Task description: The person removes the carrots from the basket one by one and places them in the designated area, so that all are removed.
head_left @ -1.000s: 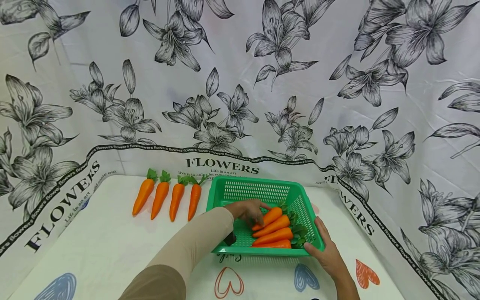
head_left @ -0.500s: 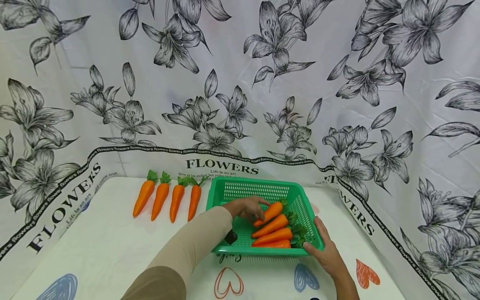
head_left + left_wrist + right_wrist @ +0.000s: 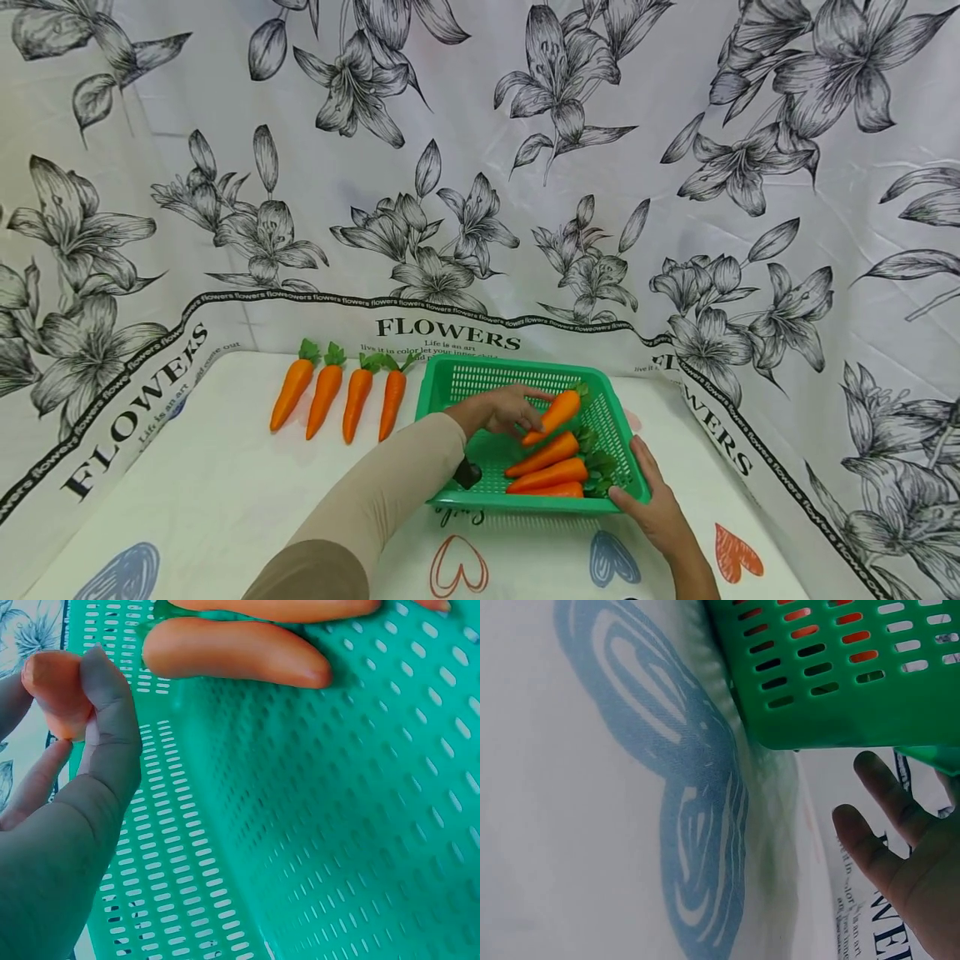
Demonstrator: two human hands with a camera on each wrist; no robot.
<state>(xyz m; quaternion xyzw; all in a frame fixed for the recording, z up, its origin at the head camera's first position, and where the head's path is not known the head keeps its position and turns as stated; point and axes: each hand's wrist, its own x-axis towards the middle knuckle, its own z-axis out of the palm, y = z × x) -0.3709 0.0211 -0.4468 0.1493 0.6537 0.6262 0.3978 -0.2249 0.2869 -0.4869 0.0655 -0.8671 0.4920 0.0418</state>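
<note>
My left hand (image 3: 506, 410) reaches into the green plastic basket (image 3: 517, 505) and holds an orange carrot (image 3: 558, 412) with leafy green top, thumb and fingers around it. In the left wrist view the carrot's tapered end (image 3: 58, 690) points at the camera, above the basket floor. Below it in the basket lie three more carrots (image 3: 551, 473), side by side, tops to the right. My right hand (image 3: 660, 504) rests against the basket's near right corner, thumb at the rim. In the right wrist view its fingers (image 3: 889, 799) stretch out straight beside the basket wall.
Left of the basket, several carrots (image 3: 324, 400) lie in a row on the white cloth, tops toward the back. A flower-printed curtain (image 3: 450, 208) rises behind and at both sides. Printed hearts (image 3: 613, 558) mark the cloth in front.
My left hand has lifted its carrot and moved it up and slightly right, away from the other carrots in the basket. My right hand has stayed at the basket corner.
</note>
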